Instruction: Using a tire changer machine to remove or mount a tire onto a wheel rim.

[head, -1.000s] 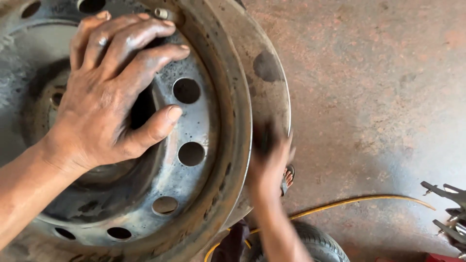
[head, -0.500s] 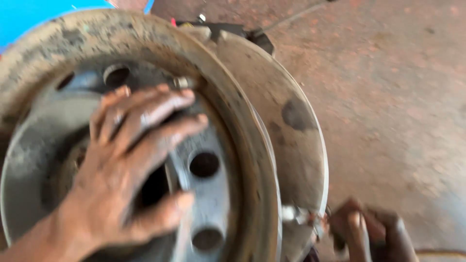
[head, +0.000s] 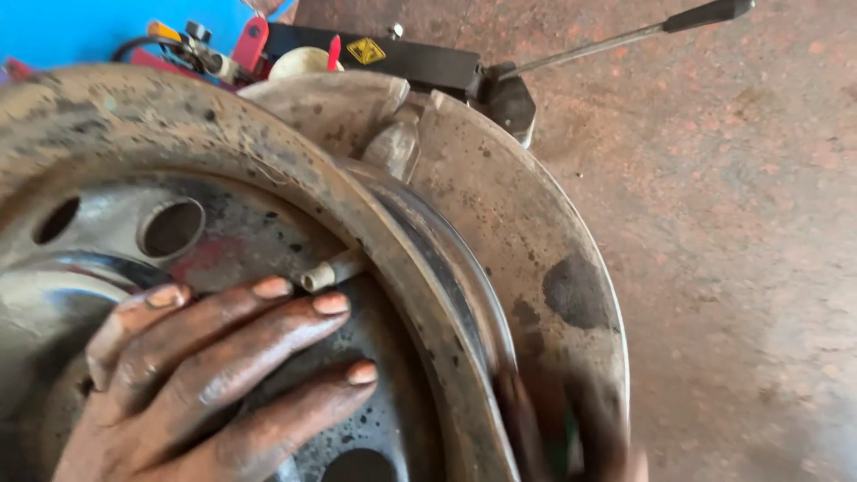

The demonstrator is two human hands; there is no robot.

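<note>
The left hand (head: pixel 214 384), grimy and spread flat with fingers apart, presses on the dished face of a worn grey steel wheel rim with round holes (head: pixel 170 228). It grips nothing; the palm and fingers simply lie against the metal. Just beyond the fingertips, a short pale valve stem (head: pixel 328 272) pokes through the rim's inner wall. The right hand (head: pixel 536 428) is only a dark blur at the bottom edge, low against the outer side of the rim, and whether it is open or closed around anything cannot be told.

The rim fills the left and centre of the view, tilted, and no tyre is on it: bare rusty flanges (head: pixel 500 232) show all round, spotted with dark stains. This suggests the tyre work on this wheel is partly through, with the metal exposed and the valve in place; what remains cannot be read here.

Behind the rim's top edge sits a black metal machine body (head: pixel 420 62) carrying a small yellow diamond-shaped warning label (head: pixel 367 51), with red parts (head: pixel 253 40) beside it and a long thin lever with a black grip (head: pixel 643 31) reaching to the upper right. A bright blue surface (head: pixel 71 31) fills the upper left. Reddish-brown concrete floor (head: pixel 732 223) lies to the right.
</note>
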